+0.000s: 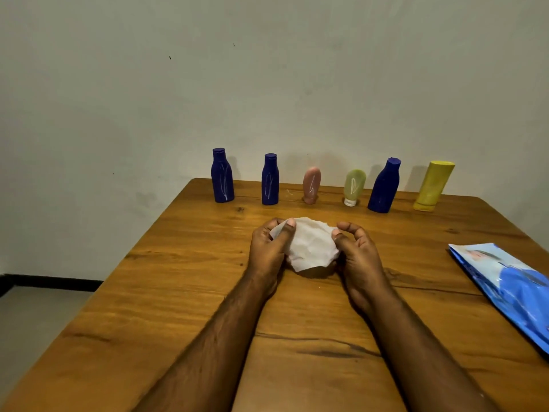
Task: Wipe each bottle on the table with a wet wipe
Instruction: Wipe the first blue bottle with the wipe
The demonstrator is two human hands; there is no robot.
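While six bottles wait in a row at 12 o'clock, the left hand (269, 248) and right hand (358, 252) pinch a wet wipe (309, 245) above the wooden table (178, 292); a careless reach could topple the tilted yellow tube (432, 185).

Bare table (184, 292) before bottle row (310, 185); gaps between bottles; wipes pack (511, 286) blocks right.
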